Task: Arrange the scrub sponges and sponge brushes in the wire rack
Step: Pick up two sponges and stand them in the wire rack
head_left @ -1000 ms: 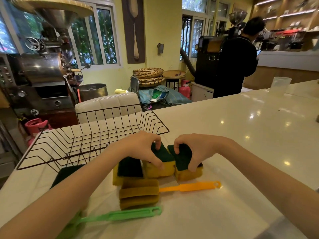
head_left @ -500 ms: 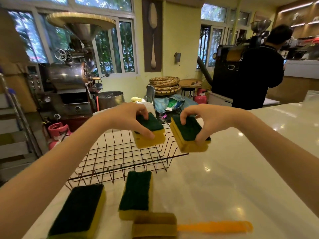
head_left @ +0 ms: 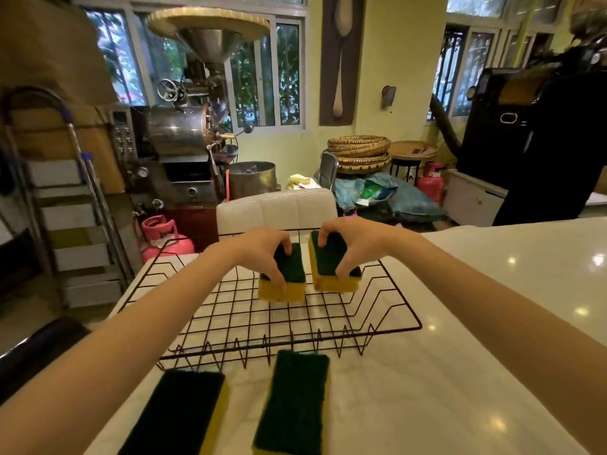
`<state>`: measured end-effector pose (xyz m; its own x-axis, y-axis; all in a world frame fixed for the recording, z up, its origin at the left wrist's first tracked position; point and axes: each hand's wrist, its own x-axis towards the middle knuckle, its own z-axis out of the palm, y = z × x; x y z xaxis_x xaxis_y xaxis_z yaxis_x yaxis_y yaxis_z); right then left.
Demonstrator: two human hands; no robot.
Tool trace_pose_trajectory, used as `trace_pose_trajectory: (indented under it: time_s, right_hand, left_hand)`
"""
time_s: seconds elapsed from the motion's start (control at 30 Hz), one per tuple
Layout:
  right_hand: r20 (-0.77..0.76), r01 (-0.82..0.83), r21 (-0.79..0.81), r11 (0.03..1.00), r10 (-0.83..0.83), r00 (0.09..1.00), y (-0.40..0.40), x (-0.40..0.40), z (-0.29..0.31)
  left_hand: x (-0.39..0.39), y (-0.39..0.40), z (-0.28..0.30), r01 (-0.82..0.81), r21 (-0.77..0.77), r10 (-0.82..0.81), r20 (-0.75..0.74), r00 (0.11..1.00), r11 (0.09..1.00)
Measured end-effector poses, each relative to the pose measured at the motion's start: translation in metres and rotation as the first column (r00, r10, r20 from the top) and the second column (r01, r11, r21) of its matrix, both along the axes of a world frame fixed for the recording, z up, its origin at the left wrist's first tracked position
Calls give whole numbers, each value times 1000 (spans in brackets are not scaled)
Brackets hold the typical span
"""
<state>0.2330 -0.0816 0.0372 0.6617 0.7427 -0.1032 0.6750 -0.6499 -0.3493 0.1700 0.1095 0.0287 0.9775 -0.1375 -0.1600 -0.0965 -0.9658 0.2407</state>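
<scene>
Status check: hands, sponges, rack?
Left hand and right hand each grip a scrub sponge over the wire rack. Two sponges wait on the counter. Nothing blocking.

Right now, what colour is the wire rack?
Black, or very dark; the rack shows best in the head view.

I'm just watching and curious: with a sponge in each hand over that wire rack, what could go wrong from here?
Likely small things. The left hand and right hand each pinch a scrub sponge side by side over the wire rack, so they may bump or land crooked. The rack's open grid could let a corner tilt. Two more sponges lie just before the rack, where a returning forearm might nudge them.
</scene>
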Motion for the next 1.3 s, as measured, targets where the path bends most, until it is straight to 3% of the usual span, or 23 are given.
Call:
trace_pose_trajectory:
  time_s: [0.3, 0.87, 1.3]
  right_hand:
    - [-14, -26, -148, 989, 24, 1000, 28, 20, -33]
    - [-77, -19, -208, 978, 3, 997, 35, 29, -42]
    - [-16, -15, -223, 975, 12, 1000, 36, 19, -49]
  left_hand:
    - [25, 7, -39, -21, -12, 20, -83, 996, 1000]
    - [24, 13, -50, -17, -113, 10, -60, 998, 993]
    - [11, 6, -52, -54, -124, 47, -61, 997, 991]
